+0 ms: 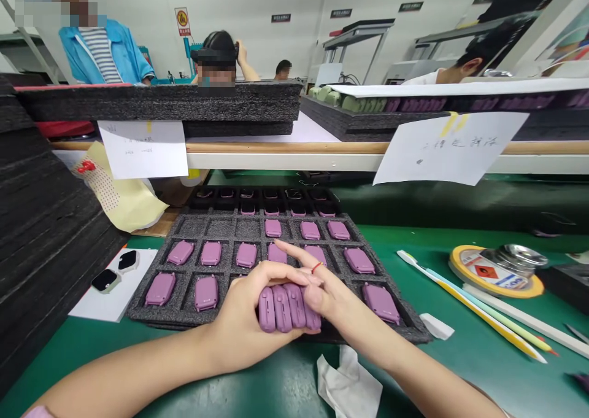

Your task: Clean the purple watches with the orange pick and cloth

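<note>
My left hand (pixel 248 301) is wrapped round a row of several purple smartwatch cases (pixel 281 310), held on edge side by side above the front of the tray. From the right, my right hand (pixel 324 283) closes on the same row, its thumb against the rightmost case and its index finger stretched out to the left. Below lies a black foam tray (pixel 184 323) with square pockets. Many pockets hold a single purple case, such as the purple case at the right front (pixel 381 302). My hands hide some of the front pockets.
A crumpled white tissue (pixel 350 384) lies in front of the tray. Rightward are a toothbrush (pixel 469 307), a pen-like tool, and a metal-topped dispenser (pixel 519 261) by a yellow tape roll. Two watch pieces (pixel 105 280) rest on paper at left. A shelf (pixel 276 154) crosses behind; co-workers sit beyond.
</note>
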